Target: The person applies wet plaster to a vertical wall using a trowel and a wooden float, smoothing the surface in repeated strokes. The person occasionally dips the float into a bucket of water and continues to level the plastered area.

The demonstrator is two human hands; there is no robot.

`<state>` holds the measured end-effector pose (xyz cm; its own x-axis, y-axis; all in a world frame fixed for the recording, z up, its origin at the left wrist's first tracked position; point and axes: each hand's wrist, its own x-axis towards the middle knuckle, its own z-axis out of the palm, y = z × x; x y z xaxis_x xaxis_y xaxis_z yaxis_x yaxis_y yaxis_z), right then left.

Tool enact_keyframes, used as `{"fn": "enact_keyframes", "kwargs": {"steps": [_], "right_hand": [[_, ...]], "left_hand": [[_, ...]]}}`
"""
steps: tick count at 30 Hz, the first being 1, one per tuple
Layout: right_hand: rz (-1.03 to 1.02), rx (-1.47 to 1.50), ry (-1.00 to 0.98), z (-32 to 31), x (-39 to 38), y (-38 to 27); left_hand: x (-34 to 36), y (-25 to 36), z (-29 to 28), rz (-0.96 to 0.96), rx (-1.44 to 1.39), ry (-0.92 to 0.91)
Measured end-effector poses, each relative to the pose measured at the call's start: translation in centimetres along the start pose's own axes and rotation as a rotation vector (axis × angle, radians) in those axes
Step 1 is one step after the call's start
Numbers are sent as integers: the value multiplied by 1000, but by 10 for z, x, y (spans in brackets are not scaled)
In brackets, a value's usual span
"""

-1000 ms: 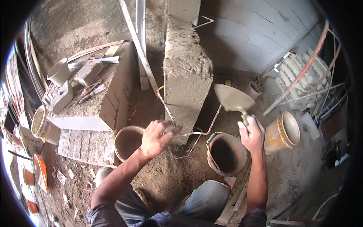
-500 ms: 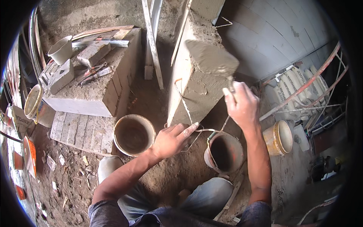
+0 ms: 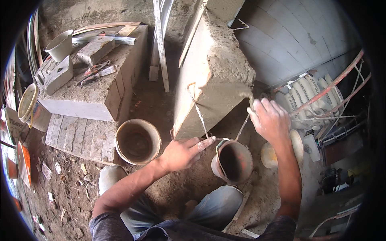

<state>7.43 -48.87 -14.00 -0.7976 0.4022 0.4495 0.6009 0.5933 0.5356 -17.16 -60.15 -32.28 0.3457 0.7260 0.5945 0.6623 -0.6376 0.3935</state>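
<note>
Against the mortar-topped block (image 3: pixel 209 76), your right hand (image 3: pixel 270 119) is fisted on the trowel (image 3: pixel 246 98), blade pointing left; your left hand (image 3: pixel 183 152) hangs open, empty, lower left over the bucket (image 3: pixel 233 161).

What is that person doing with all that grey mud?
A person crouches on a dirt floor, spreading wet grey mortar on the end of a low block wall. The right hand presses a tool, mostly hidden, against the mortar. The left hand is open, hovering by the wall's foot. An orange bucket stands below the hands, and a dirty empty bucket sits to the left.
</note>
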Motion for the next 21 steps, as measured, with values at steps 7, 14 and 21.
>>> {"fn": "enact_keyframes", "kwargs": {"steps": [7, 14, 21], "right_hand": [[139, 192, 134, -12, 14, -4], [121, 242, -63, 4, 36, -16], [175, 265, 230, -1, 36, -22]], "left_hand": [[3, 1, 2, -55, -20, -78], [6, 0, 8, -98, -89, -96], [9, -4, 15, -59, -131, 6]]}}
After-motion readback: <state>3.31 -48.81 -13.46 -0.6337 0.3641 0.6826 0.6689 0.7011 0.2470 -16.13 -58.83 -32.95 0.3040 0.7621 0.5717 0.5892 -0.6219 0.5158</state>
